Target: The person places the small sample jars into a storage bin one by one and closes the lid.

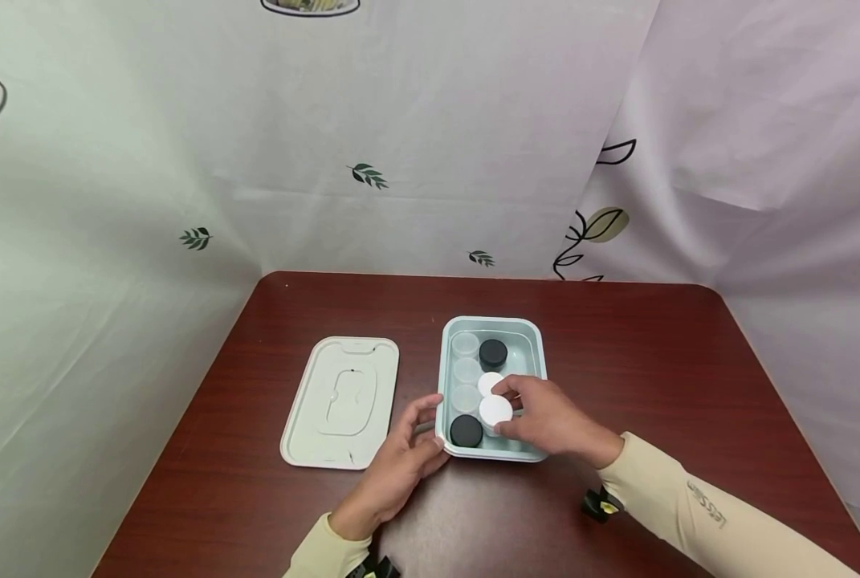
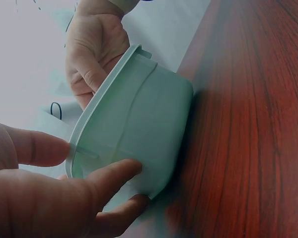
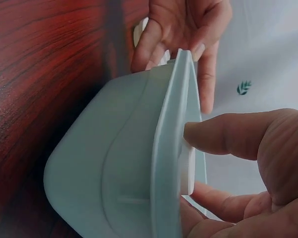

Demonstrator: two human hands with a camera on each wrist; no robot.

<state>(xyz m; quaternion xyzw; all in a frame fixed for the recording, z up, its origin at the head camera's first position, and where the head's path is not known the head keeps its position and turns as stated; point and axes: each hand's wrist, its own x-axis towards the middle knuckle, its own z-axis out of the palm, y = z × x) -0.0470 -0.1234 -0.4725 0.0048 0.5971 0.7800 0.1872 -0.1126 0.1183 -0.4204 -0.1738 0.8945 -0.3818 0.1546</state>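
Note:
A pale blue-green rectangular tub (image 1: 528, 341) stands on the table, its long sides running away from me. Inside are round pots: several with translucent tops in the left column, a black-topped one (image 1: 466, 431) at the near left, another black-topped one (image 1: 493, 353) farther back, and a white-topped one (image 1: 489, 383). My right hand (image 1: 548, 413) reaches over the tub's right rim and pinches a second white-topped pot (image 1: 495, 411) between thumb and fingers. Against the tub's left side rests my left hand (image 1: 401, 461), its fingertips on the rim and outer wall (image 2: 134, 129).
To the left lies a flat off-white rectangular lid (image 1: 348, 401) with a recessed centre. The dark red wooden table (image 1: 639, 353) reaches back to a pale cloth (image 1: 430, 217) printed with leaves, which hangs around its far side.

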